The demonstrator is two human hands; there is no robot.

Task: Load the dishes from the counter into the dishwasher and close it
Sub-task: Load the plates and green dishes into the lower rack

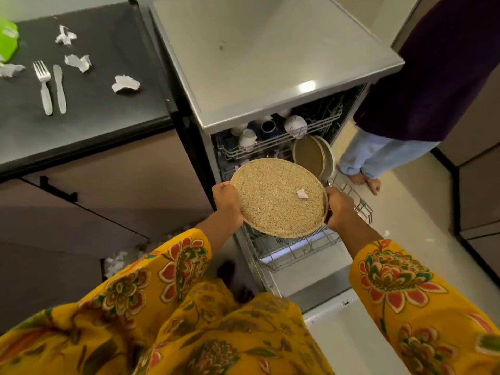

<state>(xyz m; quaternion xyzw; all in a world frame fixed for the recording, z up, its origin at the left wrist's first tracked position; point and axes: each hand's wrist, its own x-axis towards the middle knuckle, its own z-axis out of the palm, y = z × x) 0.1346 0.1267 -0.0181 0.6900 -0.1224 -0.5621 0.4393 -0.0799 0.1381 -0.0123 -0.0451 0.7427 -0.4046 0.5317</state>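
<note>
Gripping a round, speckled tan plate (277, 197) by opposite rims, left hand (226, 204) and right hand (339, 208) with fingers curled round its edge, above the wire lower rack (292, 247), two beige plates (315, 155) standing upright in it, upper rack (273, 139) holding cups, plastic fork (44, 86) and knife (59, 87) on dark tabletop (102, 104)

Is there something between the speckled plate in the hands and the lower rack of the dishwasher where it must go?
Nothing visible blocks it. The speckled plate is held by both hands directly above the lower rack. Two plates already stand behind it, off its path. A paper scrap lies on it.
</note>
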